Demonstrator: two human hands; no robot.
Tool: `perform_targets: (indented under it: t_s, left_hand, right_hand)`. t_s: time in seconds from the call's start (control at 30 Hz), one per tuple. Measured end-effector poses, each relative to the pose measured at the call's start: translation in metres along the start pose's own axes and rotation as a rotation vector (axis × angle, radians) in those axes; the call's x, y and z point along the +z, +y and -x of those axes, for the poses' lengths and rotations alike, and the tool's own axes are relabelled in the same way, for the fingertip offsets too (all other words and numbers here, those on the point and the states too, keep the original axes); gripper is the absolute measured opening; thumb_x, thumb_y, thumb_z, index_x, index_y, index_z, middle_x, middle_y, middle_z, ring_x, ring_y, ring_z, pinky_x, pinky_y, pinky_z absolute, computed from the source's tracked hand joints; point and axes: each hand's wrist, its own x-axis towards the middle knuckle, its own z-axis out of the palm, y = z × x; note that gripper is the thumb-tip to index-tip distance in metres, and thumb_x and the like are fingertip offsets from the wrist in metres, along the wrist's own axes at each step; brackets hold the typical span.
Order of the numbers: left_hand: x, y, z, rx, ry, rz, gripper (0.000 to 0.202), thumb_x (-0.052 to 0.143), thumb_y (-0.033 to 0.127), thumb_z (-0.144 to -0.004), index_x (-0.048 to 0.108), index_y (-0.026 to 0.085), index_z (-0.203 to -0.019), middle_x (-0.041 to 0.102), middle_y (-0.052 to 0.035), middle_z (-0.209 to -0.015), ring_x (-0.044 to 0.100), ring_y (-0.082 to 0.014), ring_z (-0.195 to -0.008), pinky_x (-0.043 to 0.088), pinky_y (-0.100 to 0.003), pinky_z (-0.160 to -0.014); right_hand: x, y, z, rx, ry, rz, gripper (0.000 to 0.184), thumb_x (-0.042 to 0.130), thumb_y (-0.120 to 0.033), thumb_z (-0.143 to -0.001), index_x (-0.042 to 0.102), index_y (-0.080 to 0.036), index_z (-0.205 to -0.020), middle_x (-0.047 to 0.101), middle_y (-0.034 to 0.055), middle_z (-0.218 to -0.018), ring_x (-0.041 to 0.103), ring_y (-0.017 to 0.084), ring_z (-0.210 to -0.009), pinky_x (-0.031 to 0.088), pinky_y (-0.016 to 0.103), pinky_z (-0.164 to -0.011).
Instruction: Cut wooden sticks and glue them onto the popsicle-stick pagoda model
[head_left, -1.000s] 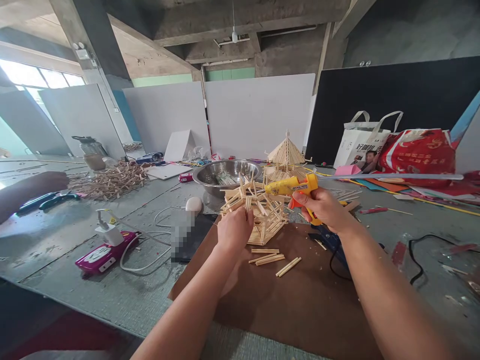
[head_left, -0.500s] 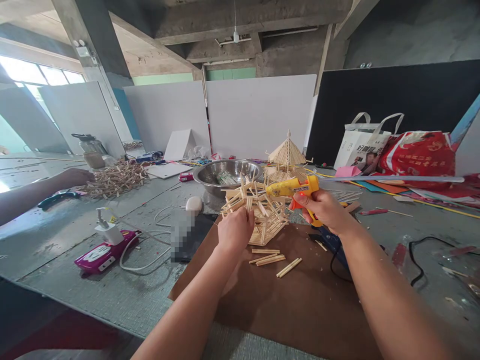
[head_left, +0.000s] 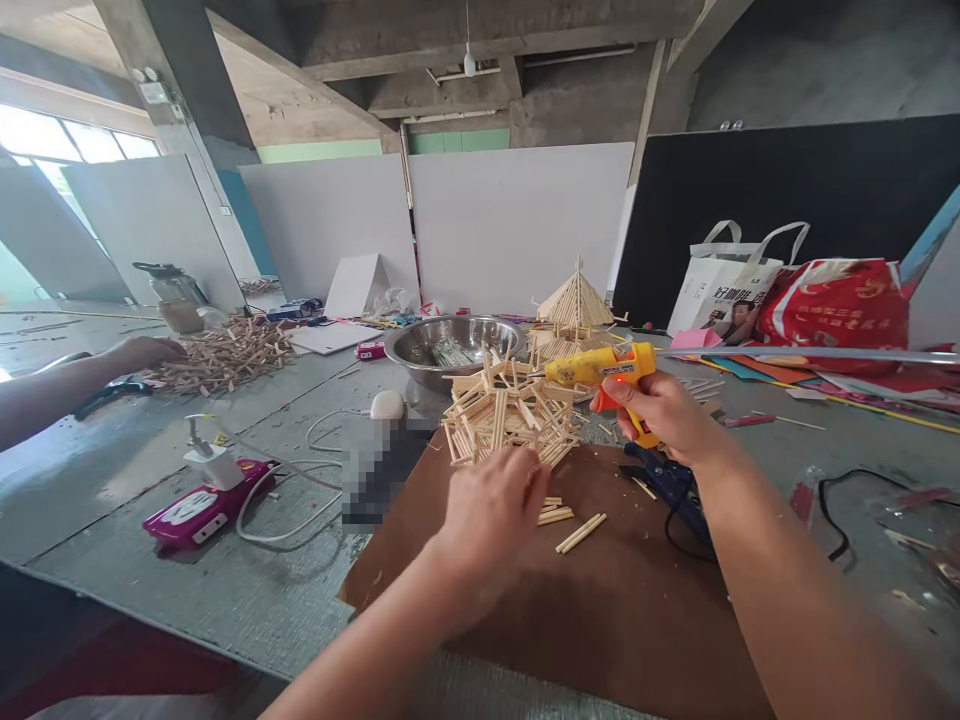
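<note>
My right hand [head_left: 664, 410] is closed around a yellow hot glue gun [head_left: 600, 365] with an orange trigger and a long glue stick [head_left: 810, 354] out of its back. The nozzle points left, over a frame built of thin wooden sticks [head_left: 517, 410]. My left hand [head_left: 495, 505], slightly blurred, hovers in front of that frame with its fingers curled down. Its fingertips are hidden, so I cannot see whether it holds anything. Beside it, short paired sticks [head_left: 581, 533] lie on a brown board [head_left: 630, 600].
Behind the frame stand a steel bowl [head_left: 409, 365] and a pointed stick roof [head_left: 576, 300]. To the left are a purple power strip [head_left: 202, 515] with cables and a wood-stick pile [head_left: 232, 355], touched by another person's hand [head_left: 146, 355]. Dark-blue pliers [head_left: 667, 485] lie right.
My left hand has come away from the stick frame, down and toward me, over some loose sticks. The glue gun in my right hand has shifted slightly right.
</note>
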Motion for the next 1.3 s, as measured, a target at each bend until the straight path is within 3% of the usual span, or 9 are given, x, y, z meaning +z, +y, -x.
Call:
perform_targets:
  t_s: [0.13,0.33,0.43,0.57,0.67,0.73,0.87,1.13,1.3]
  left_hand:
    - [0.017,0.006,0.011,0.086,-0.175,0.006,0.030,0.027,0.032,-0.084,0.055,0.022,-0.079,0.060,-0.0002,-0.073,0.057,-0.0123,-0.062,0.032,-0.021,-0.047]
    - [0.018,-0.016,0.000,-0.341,-0.014,0.021,0.032,0.032,0.045,-0.080,0.049,0.023,-0.095,0.059,-0.0021,-0.087,0.057,-0.0143,-0.073,0.036,-0.023,-0.055]
    - [0.016,-0.027,-0.004,-0.405,0.015,0.037,0.034,0.034,0.045,-0.079,0.047,0.021,-0.098,0.059,-0.0021,-0.083,0.057,-0.0145,-0.068,0.036,-0.024,-0.054]
    - [0.020,-0.022,0.004,-0.210,0.015,0.117,0.027,0.030,0.035,-0.082,0.051,0.019,-0.091,0.059,-0.0024,-0.074,0.056,-0.0116,-0.064,0.038,-0.022,-0.056]
    - [0.026,-0.008,0.013,0.146,-0.163,0.187,0.029,0.026,0.029,-0.084,0.053,0.019,-0.081,0.058,-0.0031,-0.075,0.056,-0.0104,-0.065,0.040,-0.021,-0.058]
    - [0.031,0.001,0.017,0.271,-0.303,0.125,0.028,0.027,0.030,-0.083,0.053,0.020,-0.081,0.057,-0.0037,-0.079,0.057,-0.0132,-0.065,0.041,-0.023,-0.054]
    - [0.040,0.003,0.017,0.200,-0.470,0.008,0.023,0.034,0.034,-0.080,0.051,0.018,-0.084,0.053,-0.0057,-0.090,0.059,-0.0182,-0.067,0.044,-0.028,-0.053]
    - [0.041,-0.004,0.013,0.084,-0.525,0.000,0.025,0.032,0.031,-0.081,0.052,0.018,-0.086,0.054,-0.0069,-0.090,0.060,-0.0212,-0.073,0.045,-0.031,-0.058]
    - [0.044,-0.012,0.010,0.050,-0.559,0.013,0.022,0.038,0.033,-0.079,0.053,0.019,-0.085,0.058,-0.0068,-0.088,0.059,-0.0228,-0.077,0.045,-0.032,-0.062]
  right_hand:
    - [-0.001,0.001,0.001,0.006,-0.008,0.024,0.026,0.052,-0.044,-0.072,0.054,-0.018,-0.069,0.060,0.0022,-0.068,0.039,0.004,-0.034,0.030,0.022,-0.033]
    - [0.002,0.003,0.000,0.027,-0.015,0.062,0.027,0.051,-0.046,-0.072,0.054,-0.019,-0.070,0.060,0.0019,-0.070,0.039,0.005,-0.035,0.030,0.024,-0.034]
    - [0.003,0.005,-0.001,0.029,-0.036,0.065,0.027,0.050,-0.046,-0.072,0.053,-0.019,-0.073,0.060,0.0018,-0.072,0.039,0.005,-0.035,0.031,0.023,-0.035]
    - [0.004,0.004,0.000,0.045,-0.045,0.060,0.028,0.051,-0.047,-0.071,0.053,-0.019,-0.073,0.061,0.0022,-0.072,0.040,0.005,-0.035,0.031,0.023,-0.035]
    - [0.004,0.000,0.001,0.052,-0.009,0.033,0.026,0.054,-0.046,-0.069,0.054,-0.020,-0.071,0.061,0.0020,-0.071,0.039,0.005,-0.034,0.031,0.023,-0.035]
    - [0.005,-0.002,0.002,0.045,0.007,0.025,0.026,0.055,-0.046,-0.068,0.054,-0.020,-0.068,0.061,0.0022,-0.071,0.039,0.005,-0.034,0.031,0.024,-0.034]
    - [0.005,-0.005,0.002,0.039,0.007,0.021,0.029,0.055,-0.047,-0.068,0.054,-0.018,-0.068,0.061,0.0031,-0.072,0.038,0.004,-0.033,0.031,0.024,-0.034]
    - [0.005,-0.005,0.001,0.032,-0.009,0.056,0.032,0.053,-0.050,-0.068,0.054,-0.018,-0.069,0.060,0.0030,-0.070,0.039,0.005,-0.035,0.031,0.023,-0.034]
    - [0.002,0.008,-0.001,0.027,-0.021,0.161,0.032,0.049,-0.050,-0.071,0.055,-0.018,-0.072,0.048,-0.0031,-0.044,0.039,0.008,-0.036,0.032,0.024,-0.038]
